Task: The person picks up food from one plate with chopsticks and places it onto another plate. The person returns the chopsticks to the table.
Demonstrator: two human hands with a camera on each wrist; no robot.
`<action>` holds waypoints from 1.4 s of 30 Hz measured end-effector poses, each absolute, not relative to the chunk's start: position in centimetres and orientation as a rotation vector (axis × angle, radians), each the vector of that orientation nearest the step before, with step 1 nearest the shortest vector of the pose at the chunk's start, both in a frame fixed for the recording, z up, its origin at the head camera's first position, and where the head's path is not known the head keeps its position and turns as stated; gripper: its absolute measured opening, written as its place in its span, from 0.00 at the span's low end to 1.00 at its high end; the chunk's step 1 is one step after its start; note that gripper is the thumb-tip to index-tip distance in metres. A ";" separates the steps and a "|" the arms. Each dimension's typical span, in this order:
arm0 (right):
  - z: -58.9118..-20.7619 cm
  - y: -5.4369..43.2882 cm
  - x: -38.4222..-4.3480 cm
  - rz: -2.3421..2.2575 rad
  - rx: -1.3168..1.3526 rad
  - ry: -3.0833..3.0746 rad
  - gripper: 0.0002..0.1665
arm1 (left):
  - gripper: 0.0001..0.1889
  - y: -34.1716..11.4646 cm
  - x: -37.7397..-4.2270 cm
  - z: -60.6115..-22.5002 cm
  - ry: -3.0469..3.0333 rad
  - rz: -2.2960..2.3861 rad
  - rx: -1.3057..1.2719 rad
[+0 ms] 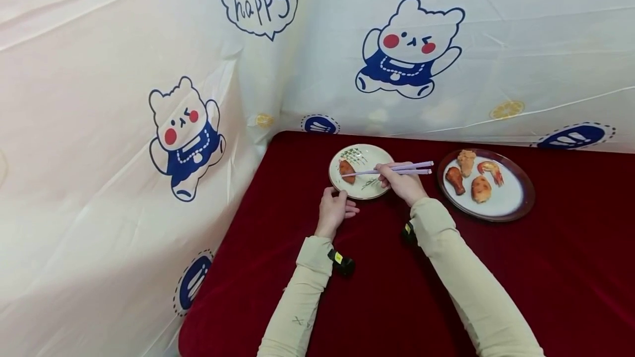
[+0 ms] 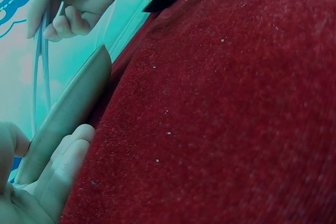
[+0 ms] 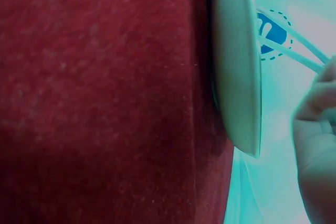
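Note:
My right hand (image 1: 403, 185) grips a pair of pale purple chopsticks (image 1: 414, 168), reaching left over a small white plate (image 1: 369, 190) with green leaf patterns. The chopstick tips are at a reddish-brown, half-moon piece of food (image 1: 346, 172) on the plate's left side. At the near left rim, my left hand (image 1: 333, 211) holds the plate, thumb at the edge. In the left wrist view, the fingers (image 2: 71, 153) lie along the plate's underside. The right wrist view shows the plate (image 3: 239, 66) edge-on beside the chopsticks (image 3: 296, 53); the food is hidden there.
A larger brown-rimmed plate (image 1: 528, 194) stands to the right, bearing a drumstick (image 1: 454, 180), a shrimp (image 1: 491, 172) and other fried pieces. Dark red cloth (image 1: 377, 291) covers the table. Printed white curtains (image 1: 317, 59) hang close along its back and left edges.

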State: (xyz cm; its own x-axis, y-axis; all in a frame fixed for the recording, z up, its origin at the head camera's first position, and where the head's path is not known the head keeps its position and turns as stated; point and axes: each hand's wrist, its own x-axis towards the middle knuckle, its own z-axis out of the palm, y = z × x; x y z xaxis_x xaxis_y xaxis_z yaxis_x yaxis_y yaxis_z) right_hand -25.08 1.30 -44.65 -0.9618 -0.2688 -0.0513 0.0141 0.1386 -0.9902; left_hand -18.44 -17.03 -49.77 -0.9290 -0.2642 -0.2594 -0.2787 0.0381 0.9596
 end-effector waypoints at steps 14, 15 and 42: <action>-45.1 1.1 -24.2 -1.939 -0.171 2.212 0.21 | 0.23 -16.9 -18.4 -49.7 2.254 2.097 -0.581; -45.3 1.1 -24.1 -1.950 -0.156 2.212 0.22 | 0.23 -16.9 -18.4 -49.7 2.252 2.098 -0.582; -47.8 5.2 -22.1 -2.313 0.030 1.953 0.11 | 0.23 -16.9 -18.4 -49.7 2.275 2.062 -0.578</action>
State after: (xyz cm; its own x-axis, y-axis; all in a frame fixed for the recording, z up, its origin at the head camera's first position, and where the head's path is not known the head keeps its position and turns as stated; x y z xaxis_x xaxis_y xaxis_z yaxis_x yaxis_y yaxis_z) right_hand -22.15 5.16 -47.75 -0.9933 -0.0743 -0.0882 0.0994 -0.1640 -0.9814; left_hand -18.43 -16.93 -49.69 -0.9314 -0.2582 -0.2567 -0.2808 0.0605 0.9579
